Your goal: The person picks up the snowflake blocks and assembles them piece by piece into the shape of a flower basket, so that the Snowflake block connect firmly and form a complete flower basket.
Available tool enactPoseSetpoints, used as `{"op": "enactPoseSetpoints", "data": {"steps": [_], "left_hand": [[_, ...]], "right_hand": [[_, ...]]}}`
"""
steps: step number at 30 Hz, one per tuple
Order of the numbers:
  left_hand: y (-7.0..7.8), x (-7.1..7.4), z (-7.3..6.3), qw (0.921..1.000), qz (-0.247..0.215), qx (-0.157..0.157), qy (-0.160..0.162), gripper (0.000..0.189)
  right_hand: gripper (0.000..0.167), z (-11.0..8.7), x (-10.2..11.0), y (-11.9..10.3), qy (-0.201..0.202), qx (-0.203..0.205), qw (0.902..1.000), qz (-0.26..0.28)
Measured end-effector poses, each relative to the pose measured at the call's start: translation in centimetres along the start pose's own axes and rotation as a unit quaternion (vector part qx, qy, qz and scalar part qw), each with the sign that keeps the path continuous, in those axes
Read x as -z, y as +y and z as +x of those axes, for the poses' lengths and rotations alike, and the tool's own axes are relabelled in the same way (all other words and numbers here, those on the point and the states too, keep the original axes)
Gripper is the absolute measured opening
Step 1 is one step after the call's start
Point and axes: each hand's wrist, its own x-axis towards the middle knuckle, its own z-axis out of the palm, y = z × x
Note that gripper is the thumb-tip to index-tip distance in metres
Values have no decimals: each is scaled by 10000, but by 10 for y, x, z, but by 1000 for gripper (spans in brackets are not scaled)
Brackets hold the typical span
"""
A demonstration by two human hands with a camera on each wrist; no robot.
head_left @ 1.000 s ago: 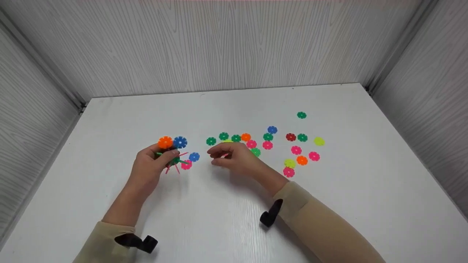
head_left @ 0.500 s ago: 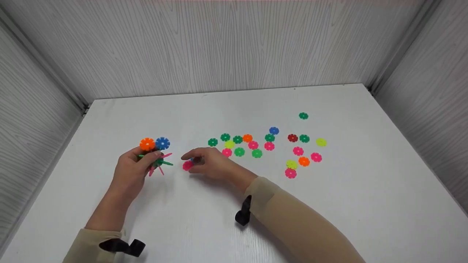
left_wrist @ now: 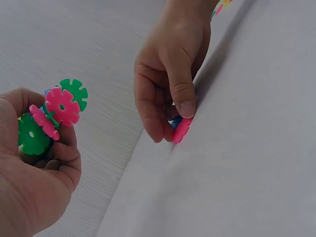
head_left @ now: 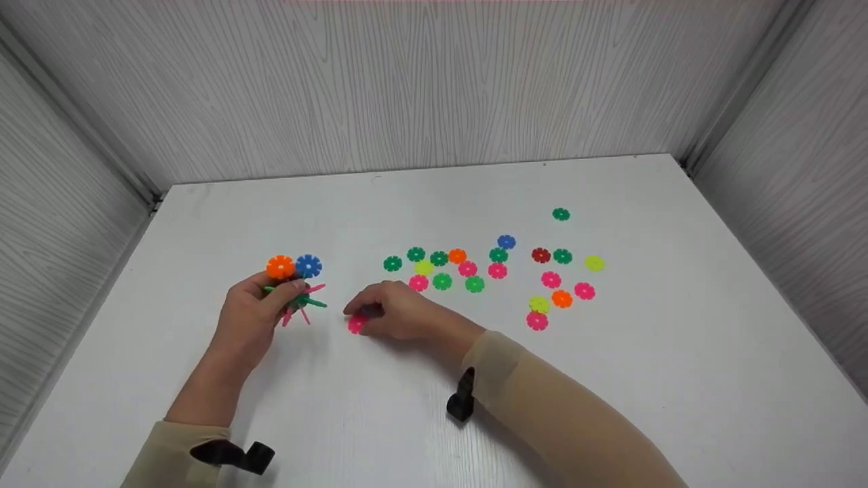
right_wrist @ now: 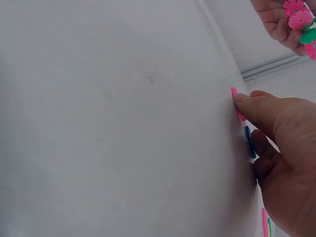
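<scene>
My left hand (head_left: 252, 313) grips a cluster of joined plastic snowflake discs, raised over the table. An orange disc (head_left: 280, 266) and a blue disc (head_left: 308, 266) top it; pink and green ones stick out at angles, such as a pink disc (left_wrist: 62, 106) in the left wrist view. Part of the cluster is hidden by the fingers. My right hand (head_left: 403, 310) is low at the tabletop, its thumb and fingers pinching a loose pink snowflake disc (head_left: 356, 324) by the edge. Beneath those fingers lies another blue disc (right_wrist: 250, 142), mostly covered in the head view.
Loose snowflake discs in several colours lie flat on the white table (head_left: 380, 420), mostly right of centre. A yellow disc (head_left: 539, 304) meets a pink disc (head_left: 537, 321); a lone green disc (head_left: 561, 214) lies farthest back. Grey wood-grain panels (head_left: 420, 88) enclose the table's back and sides.
My right hand has moved left and down to the pink disc, which has shifted slightly towards me. My left hand has moved left with the cluster, then slightly back right.
</scene>
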Motion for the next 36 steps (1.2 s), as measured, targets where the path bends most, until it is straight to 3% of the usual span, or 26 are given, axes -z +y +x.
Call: {"op": "enactPoseSetpoints", "data": {"steps": [11, 16, 20, 25, 30, 36], "left_hand": [[1, -28, 9, 9998, -2, -7, -196, 52], [1, -48, 12, 9995, -45, -16, -311, 47], [0, -67, 15, 9990, -162, 8, -422, 43], [0, -91, 14, 9985, -260, 6, -485, 40], [-1, -110, 13, 9969, -466, -241, -587, 34], [-9, -125, 11, 9934, -840, -199, -759, 34]], "right_hand": [[40, -41, 18, 11, -110, -159, 9992, -336], [28, -61, 27, 20, 38, -261, 9994, -227], [19, -77, 39, 31, 439, -382, 9980, 232], [17, -91, 53, 39, 1096, -538, 9867, 1076], [27, -99, 60, 38, 1424, -164, 9782, 1503], [32, -101, 59, 33, 1524, 372, 9763, 1492]]}}
